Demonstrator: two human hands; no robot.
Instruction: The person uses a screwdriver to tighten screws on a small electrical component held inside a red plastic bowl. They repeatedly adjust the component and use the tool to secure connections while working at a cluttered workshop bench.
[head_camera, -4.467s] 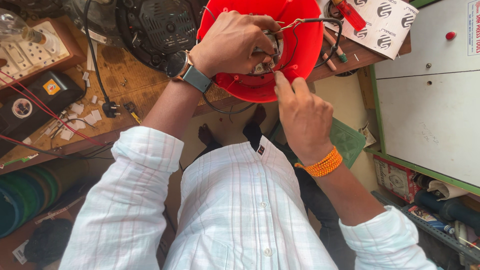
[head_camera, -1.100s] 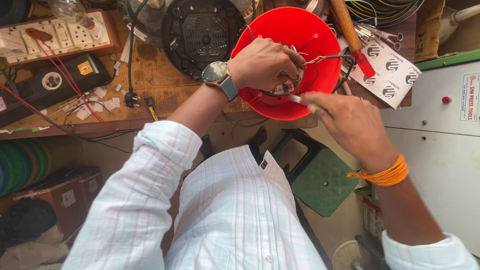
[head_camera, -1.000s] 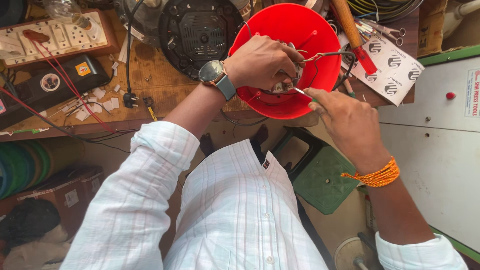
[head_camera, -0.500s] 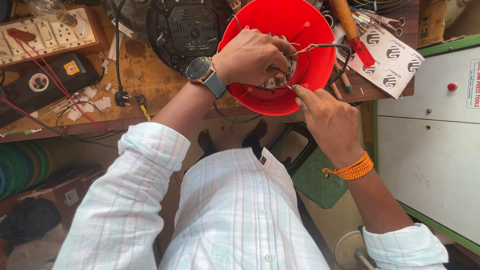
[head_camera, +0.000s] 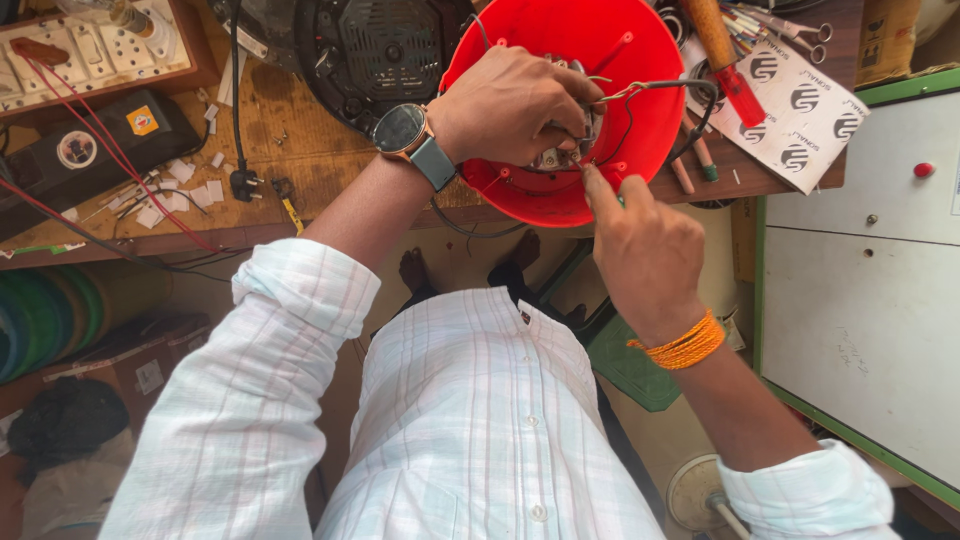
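Left hand (head_camera: 515, 105) extended forward, fingers curled in a grip, palm down. Right hand (head_camera: 645, 250) raised beside it, forefinger and thumb pinched.

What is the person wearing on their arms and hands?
Both arms have white checked shirt sleeves, rolled up. The left hand has a round wristwatch with a grey strap at its wrist. The right hand has orange thread bands around its wrist. No gloves.

A worn wooden workbench (head_camera: 300, 165) spans the top, from ten to two o'clock, its surface scuffed and stained. At three o'clock stands a white cabinet with green edging (head_camera: 860, 290). A green plastic stool (head_camera: 625, 360) sits near centre, toward four o'clock. At nine o'clock, coils of green and blue hose (head_camera: 40, 320) lie in shadow. Daylight is soft and even.
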